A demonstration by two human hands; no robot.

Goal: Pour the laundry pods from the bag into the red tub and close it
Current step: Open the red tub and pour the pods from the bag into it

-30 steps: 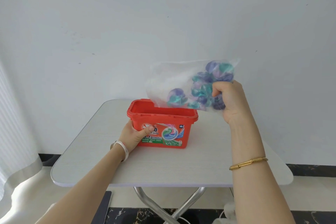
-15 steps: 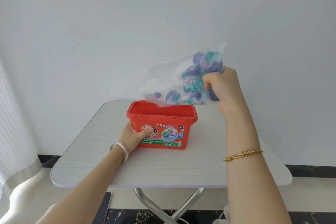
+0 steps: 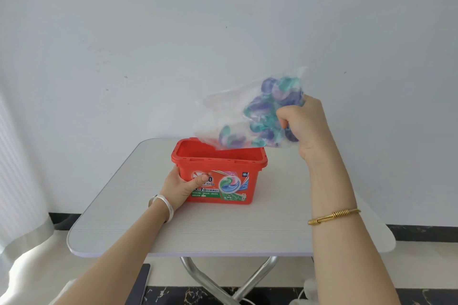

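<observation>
The red tub (image 3: 218, 156) stands open on the white table (image 3: 223, 228), its printed label facing me. My left hand (image 3: 179, 187) grips the tub's left front corner, thumb on the label. My right hand (image 3: 301, 122) is clenched on the closed end of a clear plastic bag (image 3: 218, 116), held above and to the right of the tub. The bag slopes down to the left, its mouth over the tub's back rim. Several purple and teal laundry pods (image 3: 262, 111) bunch inside the bag near my fist, one or two lower toward the mouth. No lid is visible.
The table is a small folding one with crossed metal legs (image 3: 223, 280), set against a plain white wall. A pale curtain (image 3: 17, 193) hangs at the far left. A dark flat object (image 3: 142, 282) lies on the floor under the table's near edge.
My right hand lifted the bag's closed end and swung it left, steepening the tilt. Pods slid down toward the mouth over the tub. My left hand and the tub stayed put.
</observation>
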